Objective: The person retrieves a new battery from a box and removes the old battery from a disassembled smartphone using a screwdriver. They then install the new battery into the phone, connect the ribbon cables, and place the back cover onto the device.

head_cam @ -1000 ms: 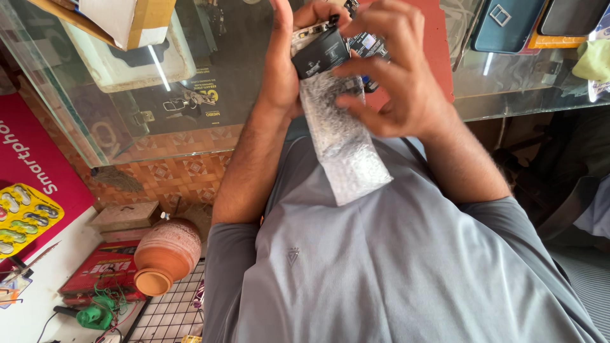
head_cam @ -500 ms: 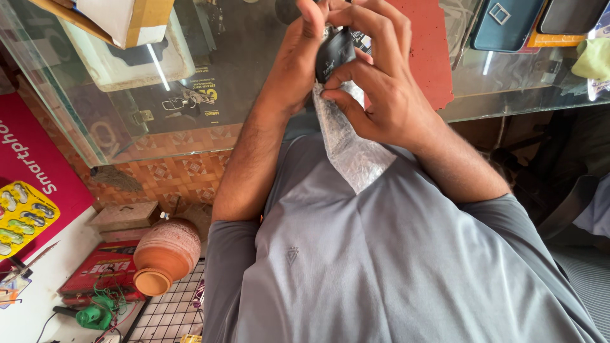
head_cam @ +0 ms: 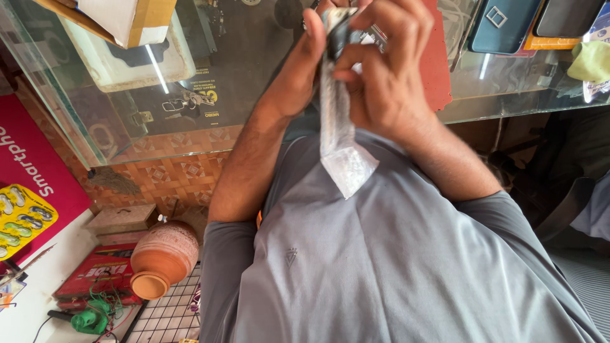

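My left hand [head_cam: 297,73] and my right hand [head_cam: 389,79] are raised together over the edge of a glass counter [head_cam: 210,76]. Between them they grip a small dark object [head_cam: 337,33] at the mouth of a clear bubble-wrap pouch [head_cam: 341,149]. The pouch hangs down edge-on in front of my grey shirt [head_cam: 394,267]. My left thumb and fingers press the dark object from the left, and my right fingers curl over it from the right. Most of the dark object is hidden by my fingers.
A red mat [head_cam: 438,57] and several phone cases [head_cam: 502,25] lie on the counter behind my hands. A cardboard box [head_cam: 121,19] sits at the top left. Below left are a clay pot [head_cam: 164,257], a red box [head_cam: 95,273], a green tool [head_cam: 89,317] and a wire grid [head_cam: 168,314].
The pouch has turned from flat-on to edge-on, and the dark object has rotated with it. Both hands have shifted slightly upward and kept their hold.
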